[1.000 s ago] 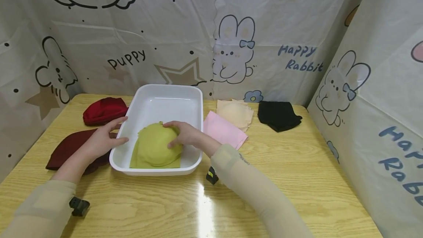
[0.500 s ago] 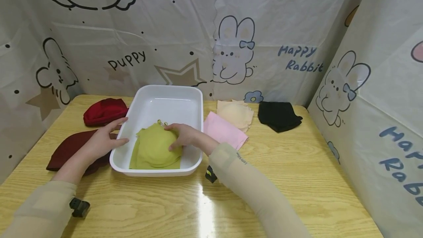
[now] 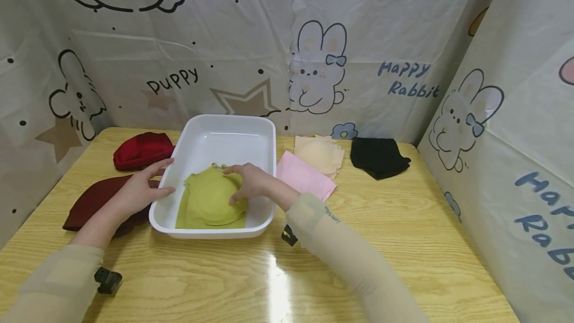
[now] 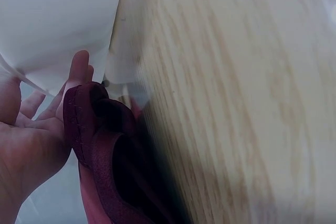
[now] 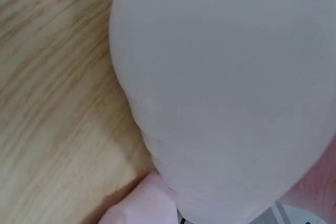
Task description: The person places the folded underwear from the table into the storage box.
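Note:
A folded lime-green bra (image 3: 208,198) with a rounded cup lies in the near half of a white rectangular tray (image 3: 224,141). Its strap end with small rings sticks up at the top edge. My right hand (image 3: 253,183) rests on the bra's right side, index finger and thumb spread apart; its other fingers are hidden. At the tray's left rim my left hand (image 3: 139,191) touches the edge with fingers extended. In the left wrist view, a maroon folded garment (image 4: 113,145) lies against that hand (image 4: 34,148). The right wrist view is mostly filled by my pale sleeve (image 5: 226,77).
Left of the tray lie a red folded garment (image 3: 143,151) and the maroon garment (image 3: 94,202). To its right are a pink folded cloth (image 3: 305,178), a beige padded garment (image 3: 320,153) and a black folded garment (image 3: 378,156). A printed curtain (image 3: 251,39) hangs behind the wooden table (image 3: 403,243).
The bra's ringed strap end has come into fuller view at its top edge, and the bra's upper left has shifted slightly. My right hand moved only a little; my left stayed put.

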